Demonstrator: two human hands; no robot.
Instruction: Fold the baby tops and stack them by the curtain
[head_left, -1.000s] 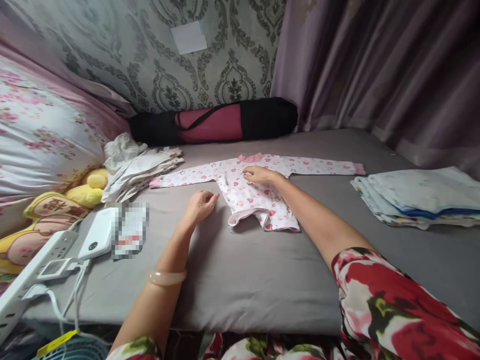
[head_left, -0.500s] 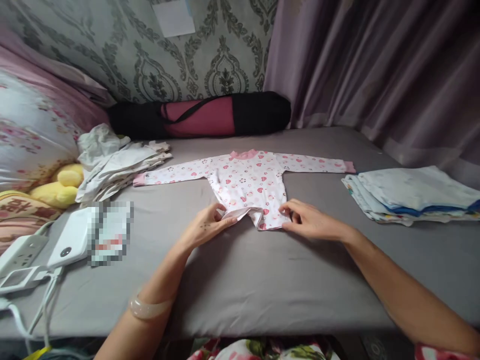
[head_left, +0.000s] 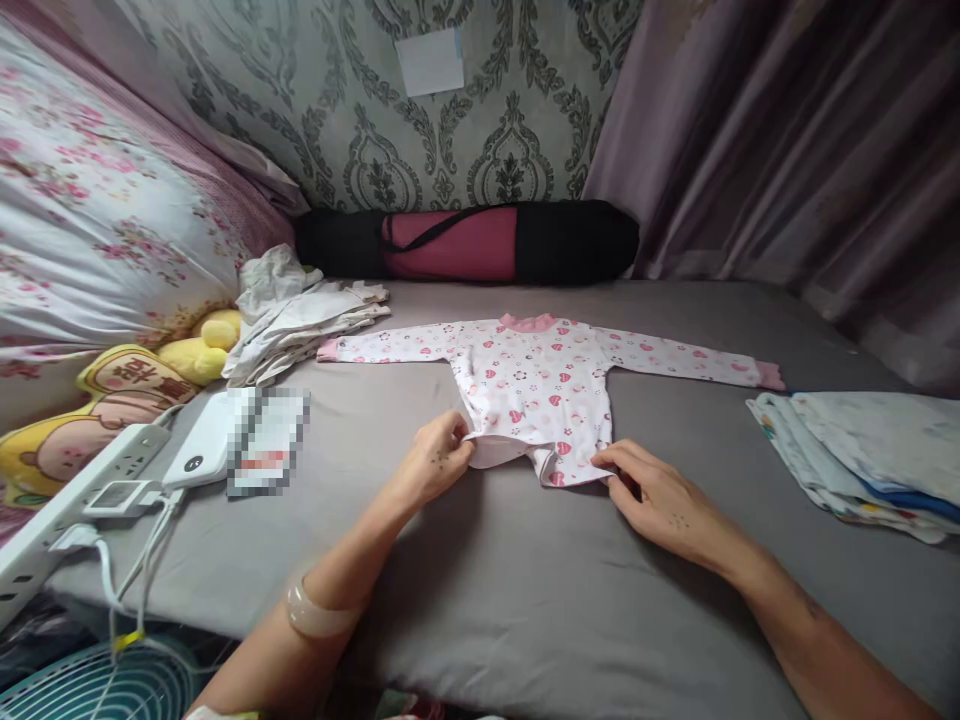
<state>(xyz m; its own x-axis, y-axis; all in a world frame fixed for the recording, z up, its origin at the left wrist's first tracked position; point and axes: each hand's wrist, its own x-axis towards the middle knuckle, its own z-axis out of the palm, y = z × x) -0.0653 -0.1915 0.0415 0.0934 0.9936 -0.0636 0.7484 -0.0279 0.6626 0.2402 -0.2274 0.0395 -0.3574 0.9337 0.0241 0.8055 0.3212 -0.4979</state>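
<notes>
Plainly, the work here is a two-handed hold on the bottom hem of the baby top (head_left: 546, 385), which lies face up on the grey sheet (head_left: 525, 600), sleeves spread wide, between a pale heap of clothes (head_left: 300, 315) on the left and a folded stack (head_left: 862, 450) on the right. To my eye it goes best if both lower corners are taken alike. The left corner should be held by its very edge, not by a bunch of cloth; the hem between the hands should be drawn just taut enough to lie without a ridge; the right corner should come up to the same height, so that the body of the top does not skew and the sleeves stay flat.

The left hand (head_left: 435, 465), a pale bangle (head_left: 319, 615) on its wrist, reaches in palm down; thumb and fingers are closed on the left corner of the hem, which is raised a little off the sheet. The right hand (head_left: 660, 500) lies low on the sheet, forearm coming from the lower right; forefinger and thumb seem to nip the right corner, the other fingers curled loosely beneath.
</notes>
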